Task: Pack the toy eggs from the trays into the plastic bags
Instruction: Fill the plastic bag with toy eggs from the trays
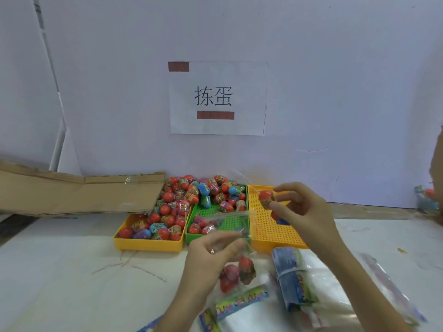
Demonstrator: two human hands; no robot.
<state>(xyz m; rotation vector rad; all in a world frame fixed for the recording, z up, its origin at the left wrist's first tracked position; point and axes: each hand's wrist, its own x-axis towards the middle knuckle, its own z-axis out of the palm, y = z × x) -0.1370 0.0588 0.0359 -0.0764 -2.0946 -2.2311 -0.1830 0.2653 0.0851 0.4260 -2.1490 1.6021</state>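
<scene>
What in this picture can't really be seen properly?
- Head view: the count of toy eggs in the plastic bag; blur and the left hand hide them.
- Print on the egg in the right hand: too small.
- Object at the right edge: cut off.

Pale wall [335,68] w/ taped paper sign [217,98], flattened cardboard [72,195] leaning left, white tabletop [60,271].

My table [60,271]: white covering, scuffed with pen marks. On it, far side: flattened cardboard [79,195] at left, then three trays side by side, touching: yellow tray [148,244], green tray [191,237], second yellow tray [271,233]. Near me, right: loose pile of plastic bags [318,291].
</scene>
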